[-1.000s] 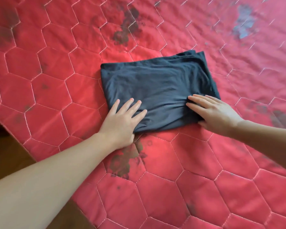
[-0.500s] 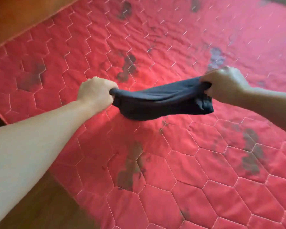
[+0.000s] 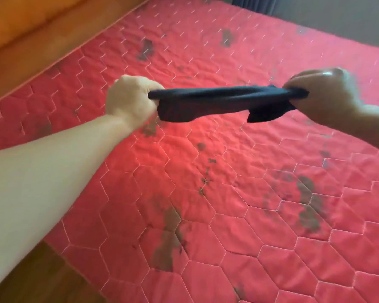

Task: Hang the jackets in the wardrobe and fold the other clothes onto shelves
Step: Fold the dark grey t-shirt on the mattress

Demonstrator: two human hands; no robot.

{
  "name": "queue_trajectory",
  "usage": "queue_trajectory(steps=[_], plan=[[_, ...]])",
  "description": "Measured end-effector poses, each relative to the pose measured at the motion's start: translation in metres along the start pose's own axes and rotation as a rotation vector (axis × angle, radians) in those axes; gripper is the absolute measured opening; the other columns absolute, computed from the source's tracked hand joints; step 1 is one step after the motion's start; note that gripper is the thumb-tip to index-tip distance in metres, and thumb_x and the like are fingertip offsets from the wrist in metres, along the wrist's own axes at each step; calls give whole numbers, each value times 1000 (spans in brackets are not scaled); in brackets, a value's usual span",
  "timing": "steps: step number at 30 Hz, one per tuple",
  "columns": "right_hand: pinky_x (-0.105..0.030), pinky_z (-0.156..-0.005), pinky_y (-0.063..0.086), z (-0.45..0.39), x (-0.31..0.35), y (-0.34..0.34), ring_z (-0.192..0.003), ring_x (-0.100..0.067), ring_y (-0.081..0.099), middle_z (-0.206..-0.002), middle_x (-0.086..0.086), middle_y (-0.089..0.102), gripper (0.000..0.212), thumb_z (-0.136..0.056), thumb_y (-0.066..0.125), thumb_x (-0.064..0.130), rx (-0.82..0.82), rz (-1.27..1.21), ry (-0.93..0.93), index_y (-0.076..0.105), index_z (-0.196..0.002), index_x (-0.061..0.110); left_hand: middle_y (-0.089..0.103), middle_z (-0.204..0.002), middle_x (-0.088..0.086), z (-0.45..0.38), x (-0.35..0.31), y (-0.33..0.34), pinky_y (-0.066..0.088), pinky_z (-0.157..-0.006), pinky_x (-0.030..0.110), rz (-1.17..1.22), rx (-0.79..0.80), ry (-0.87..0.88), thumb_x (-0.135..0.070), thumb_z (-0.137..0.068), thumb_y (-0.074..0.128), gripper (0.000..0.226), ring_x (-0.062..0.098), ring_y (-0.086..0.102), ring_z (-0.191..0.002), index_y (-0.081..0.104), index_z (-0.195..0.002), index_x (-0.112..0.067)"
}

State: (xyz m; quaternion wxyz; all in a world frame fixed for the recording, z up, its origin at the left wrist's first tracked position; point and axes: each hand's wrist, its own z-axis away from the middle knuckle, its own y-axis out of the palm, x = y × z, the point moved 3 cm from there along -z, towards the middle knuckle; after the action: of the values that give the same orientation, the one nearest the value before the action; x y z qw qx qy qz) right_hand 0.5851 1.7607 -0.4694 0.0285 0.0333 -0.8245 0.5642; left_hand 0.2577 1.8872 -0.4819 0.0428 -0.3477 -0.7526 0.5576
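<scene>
A folded dark garment is held in the air above a red quilted bed, gripped at either end by the left hand and right hand, both fists curled tight (folding apparently done). Next, likely: carrying it level to a shelf.

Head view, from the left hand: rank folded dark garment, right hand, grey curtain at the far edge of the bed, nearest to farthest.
1. Folded dark garment: gripped in the left hand itself, stretching to its right.
2. Right hand: gripping the garment's other end.
3. Grey curtain: beyond the red quilted bed cover, at top of frame.
</scene>
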Motion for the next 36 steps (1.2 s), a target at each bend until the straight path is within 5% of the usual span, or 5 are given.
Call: queue_trajectory(steps=[5,11,19,26,36], plan=[[-37,-51,54,109,12,52,-69,-29,71,-85,-2,74,20,-64,72,-1,207,30,-111,71,-80,11,75,-84,1,77,5,64,49,-72,38,-103,231,302,-17,-66,45,41,27,71,-76,78,-89,-23],[-28,-69,44,254,76,170,-89,-23,68,-91,6,68,12,-84,52,20,834,138,-95,64,-86,21,68,-104,-5,211,27,164,33,-87,34,-556,904,155,-11,-84,49,27,16,62,-107,66,-99,-25],[-29,-47,42,281,100,167,-50,-19,61,-53,7,58,15,-53,68,24,647,58,-101,53,-54,23,30,-156,8,254,-15,163,15,-116,52,-558,887,153,-38,-85,58,73,32,17,-147,33,-149,-15],[-24,-47,39,259,131,139,-41,-23,55,-47,5,55,21,-63,46,38,303,-135,-83,54,-53,21,70,-100,1,269,-135,177,48,-81,37,79,693,150,-36,-74,58,35,28,65,-98,65,-103,-19],[-53,-101,41,319,87,168,-127,-27,54,-136,-3,58,70,-63,67,39,543,-31,46,59,-129,18,67,-121,-10,285,-128,186,46,-87,32,171,731,121,-28,-77,45,47,18,59,-113,66,-119,-33]])
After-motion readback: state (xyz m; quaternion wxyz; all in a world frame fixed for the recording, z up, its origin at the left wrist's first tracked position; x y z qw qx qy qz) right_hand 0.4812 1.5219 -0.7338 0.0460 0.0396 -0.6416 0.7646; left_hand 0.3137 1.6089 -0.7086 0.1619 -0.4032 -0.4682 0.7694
